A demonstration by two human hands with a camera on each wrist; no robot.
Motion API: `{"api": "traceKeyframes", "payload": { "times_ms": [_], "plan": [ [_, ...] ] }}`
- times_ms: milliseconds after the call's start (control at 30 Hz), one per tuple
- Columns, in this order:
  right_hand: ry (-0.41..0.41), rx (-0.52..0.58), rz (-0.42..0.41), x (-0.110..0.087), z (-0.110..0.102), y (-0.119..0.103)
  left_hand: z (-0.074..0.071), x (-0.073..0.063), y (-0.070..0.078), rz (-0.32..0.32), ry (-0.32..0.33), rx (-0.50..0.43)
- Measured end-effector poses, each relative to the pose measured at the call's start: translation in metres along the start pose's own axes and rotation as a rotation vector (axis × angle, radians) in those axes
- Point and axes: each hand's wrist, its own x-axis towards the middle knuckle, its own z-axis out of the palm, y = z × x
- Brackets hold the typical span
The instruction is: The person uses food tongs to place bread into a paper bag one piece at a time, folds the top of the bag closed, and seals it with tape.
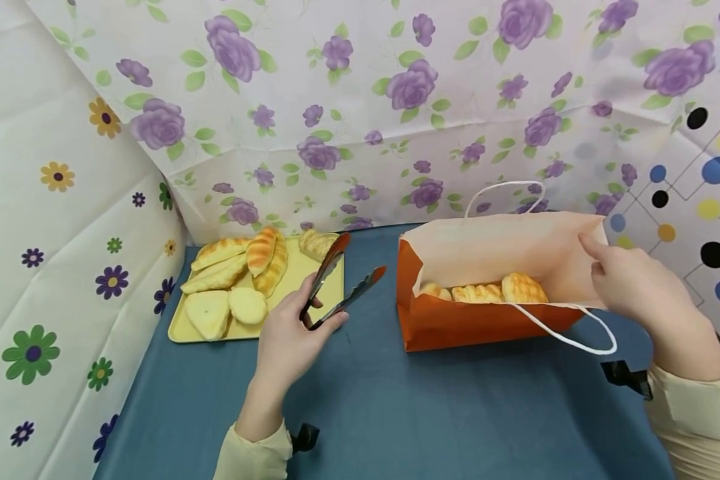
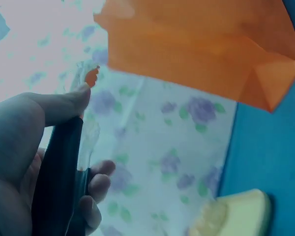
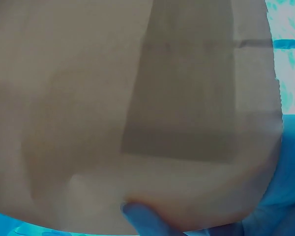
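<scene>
My left hand [image 1: 291, 340] holds a pair of tongs [image 1: 355, 292] by their dark handles. The orange-tipped arms stand apart with nothing between them. In the left wrist view, the thumb lies along one dark handle of the tongs [image 2: 59, 172]. At the right, my right hand [image 1: 639, 283] grips the right edge of an orange paper bag [image 1: 486, 327], its mouth wide and facing me. The pale inside of the bag [image 3: 88, 123] fills the right wrist view, the thumb [image 3: 147, 220] pressing on it. Several breads [image 1: 525, 288] lie inside the bag.
A yellow tray [image 1: 297, 273] at the left carries long loaves [image 1: 219, 273], a triangular bun [image 1: 207, 313], a round bun [image 1: 248, 305] and a twisted roll [image 1: 315, 244]. White cord handles [image 1: 567, 339] rise from the bag. Flowered cloth [image 1: 336, 133] hangs behind the blue tabletop [image 1: 426, 413].
</scene>
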Motion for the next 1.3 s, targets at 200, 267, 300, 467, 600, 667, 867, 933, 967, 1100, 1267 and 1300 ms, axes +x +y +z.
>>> {"api": "traceKeyframes", "payload": {
  "times_ms": [200,267,300,467,600,667,867,933,967,1100,1267,1300],
  "plan": [
    [0.028,-0.023,-0.006,-0.002,-0.001,-0.001,0.006,-0.006,-0.024,-0.221,-0.052,0.058],
    [0.040,-0.032,-0.004,-0.002,-0.002,-0.002,0.008,-0.004,-0.032,-0.268,-0.072,0.101],
    [0.042,-0.030,-0.003,-0.003,-0.002,-0.002,0.009,-0.001,-0.036,-0.284,-0.080,0.122],
    [0.031,-0.020,-0.007,-0.005,-0.003,-0.003,0.016,0.018,-0.059,-0.329,-0.121,0.216],
    [0.009,-0.005,-0.009,-0.004,-0.003,-0.002,0.023,0.035,-0.073,-0.341,-0.146,0.307],
    [-0.003,0.002,-0.004,-0.004,-0.003,-0.002,0.026,0.043,-0.078,-0.332,-0.153,0.348],
    [-0.007,0.005,-0.004,-0.003,-0.002,-0.002,0.035,0.063,-0.084,-0.293,-0.173,0.408],
    [-0.010,0.004,-0.003,-0.003,-0.001,-0.002,0.037,0.070,-0.085,-0.288,-0.172,0.425],
    [-0.011,0.003,-0.002,-0.002,-0.001,-0.002,0.038,0.073,-0.086,-0.289,-0.170,0.432],
    [-0.015,-0.001,-0.003,-0.002,-0.001,-0.003,0.041,0.085,-0.091,-0.303,-0.173,0.474],
    [-0.014,0.000,-0.006,-0.002,-0.001,-0.004,0.045,0.093,-0.096,-0.337,-0.228,0.504],
    [-0.014,0.002,-0.005,-0.002,-0.001,-0.004,0.046,0.095,-0.098,-0.344,-0.239,0.515]
  ]
}}
